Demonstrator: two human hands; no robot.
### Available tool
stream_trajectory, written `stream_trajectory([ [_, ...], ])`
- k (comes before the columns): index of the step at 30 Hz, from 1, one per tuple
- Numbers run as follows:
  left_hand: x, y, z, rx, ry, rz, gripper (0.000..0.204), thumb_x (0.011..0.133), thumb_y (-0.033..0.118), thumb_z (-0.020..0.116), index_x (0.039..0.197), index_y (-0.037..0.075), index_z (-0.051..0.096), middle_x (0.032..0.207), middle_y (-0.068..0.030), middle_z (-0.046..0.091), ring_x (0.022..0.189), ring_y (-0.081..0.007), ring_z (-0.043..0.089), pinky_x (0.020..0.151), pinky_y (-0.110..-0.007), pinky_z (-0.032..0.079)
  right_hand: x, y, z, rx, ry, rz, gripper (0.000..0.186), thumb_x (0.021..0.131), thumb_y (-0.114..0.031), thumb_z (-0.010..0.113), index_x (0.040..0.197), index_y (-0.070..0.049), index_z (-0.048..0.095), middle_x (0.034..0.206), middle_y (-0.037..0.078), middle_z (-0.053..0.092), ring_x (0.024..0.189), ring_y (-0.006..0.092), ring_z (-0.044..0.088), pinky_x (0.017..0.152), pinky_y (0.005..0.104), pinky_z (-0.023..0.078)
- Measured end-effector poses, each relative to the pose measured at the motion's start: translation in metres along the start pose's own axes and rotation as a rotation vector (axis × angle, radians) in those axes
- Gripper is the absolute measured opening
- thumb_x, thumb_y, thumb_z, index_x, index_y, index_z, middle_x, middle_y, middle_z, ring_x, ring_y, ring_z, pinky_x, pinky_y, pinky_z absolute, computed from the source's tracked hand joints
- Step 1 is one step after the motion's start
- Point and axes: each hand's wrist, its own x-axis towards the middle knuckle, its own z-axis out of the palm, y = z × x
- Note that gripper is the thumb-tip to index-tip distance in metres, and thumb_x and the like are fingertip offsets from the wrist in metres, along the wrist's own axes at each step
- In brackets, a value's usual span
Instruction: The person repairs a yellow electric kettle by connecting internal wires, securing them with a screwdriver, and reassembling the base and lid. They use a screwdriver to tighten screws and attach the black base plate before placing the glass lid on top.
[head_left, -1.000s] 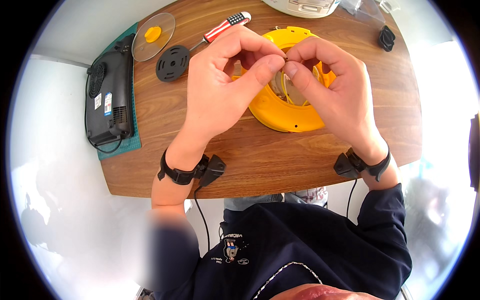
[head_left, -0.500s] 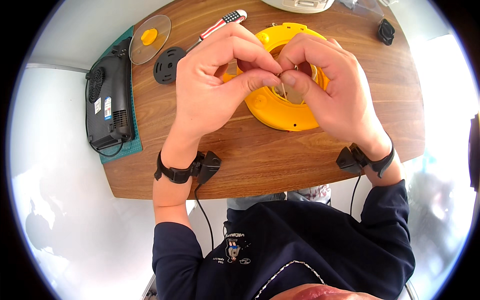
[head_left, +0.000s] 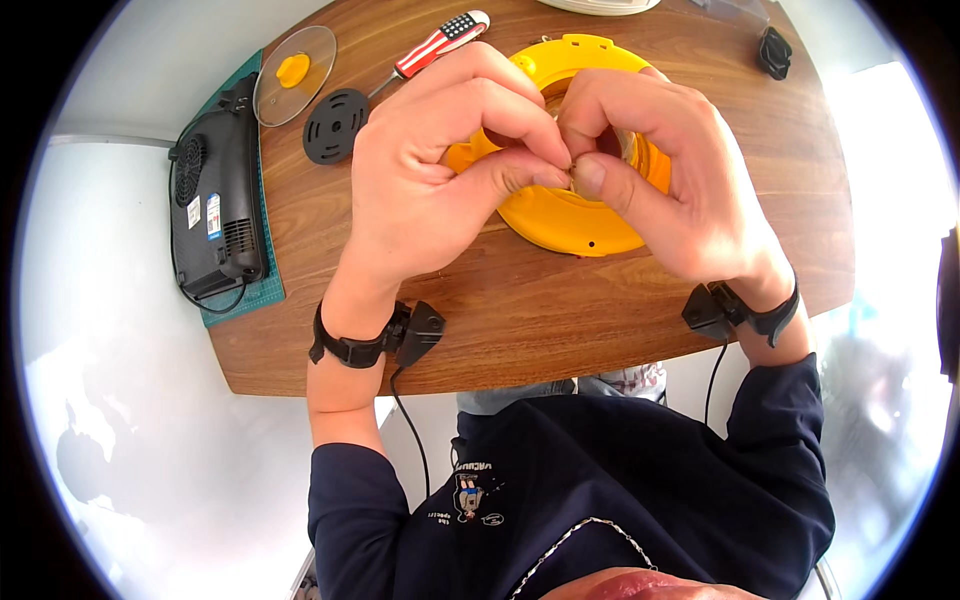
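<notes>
Above a yellow ring-shaped plastic housing on the wooden table, my two hands meet fingertip to fingertip. My left hand pinches with thumb and index finger. Touching it, my right hand is closed in a pinch too. Something tiny and thin sits between the fingertips, too small and too covered to name. Both hands hide much of the housing's opening and its left and right sides. A round black slotted disc lies left of my left hand, beside a screwdriver with a flag-patterned handle.
A glass lid with a yellow knob lies at the far left. Nearer, a black appliance base with vents rests on a green mat. A black part is at the far right; a white object shows at the top edge.
Both pinching hands have shifted slightly right and nearer to me. The thin pale strand that hung below the fingertips is now mostly hidden. The whole view has shifted a little.
</notes>
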Motion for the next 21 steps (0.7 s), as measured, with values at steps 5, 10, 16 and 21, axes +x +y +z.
stream_trajectory([
  [5,0.0021,-0.0003,0.0051,-0.165,0.109,-0.041,0.021,0.075,-0.008,0.081,0.093,0.003,0.076,0.094,-0.005,0.065,0.082,-0.0141,0.063,0.072,-0.025,0.052,-0.0003,-0.0023,0.0003,0.095,-0.013,0.048,0.009,0.09,-0.009,0.063,0.09,-0.002,0.059,0.084,0.004,0.055,0.078,0.0174,0.05,0.075,0.03,0.043],
  [10,-0.0001,-0.007,0.0004,-0.084,0.042,0.032,0.023,0.071,-0.009,0.082,0.091,0.001,0.075,0.093,-0.0059,0.062,0.084,-0.0135,0.06,0.07,-0.024,0.05,-0.0011,-0.0018,-0.0003,0.135,-0.03,0.072,0.011,0.091,-0.012,0.064,0.094,-0.001,0.061,0.085,0.003,0.056,0.079,0.0159,0.05,0.077,0.0289,0.043],
  [16,0.0005,-0.0034,0.0022,-0.114,0.076,-0.026,0.021,0.071,-0.008,0.083,0.088,0.004,0.08,0.089,-0.0033,0.068,0.081,-0.0128,0.065,0.07,-0.024,0.055,-0.0023,-0.001,-0.0005,0.138,-0.075,0.098,0.011,0.093,-0.013,0.063,0.094,-0.002,0.06,0.087,0.002,0.055,0.081,0.0152,0.049,0.078,0.0288,0.043],
  [21,0.0016,-0.0021,0.0026,-0.051,0.069,0.008,0.02,0.07,-0.009,0.082,0.085,0.004,0.08,0.088,-0.003,0.069,0.079,-0.0124,0.066,0.069,-0.023,0.056,-0.0008,-0.0033,-0.0033,0.116,-0.135,0.119,0.011,0.093,-0.012,0.063,0.093,-0.003,0.057,0.086,0.003,0.053,0.081,0.0165,0.048,0.077,0.0292,0.043],
])
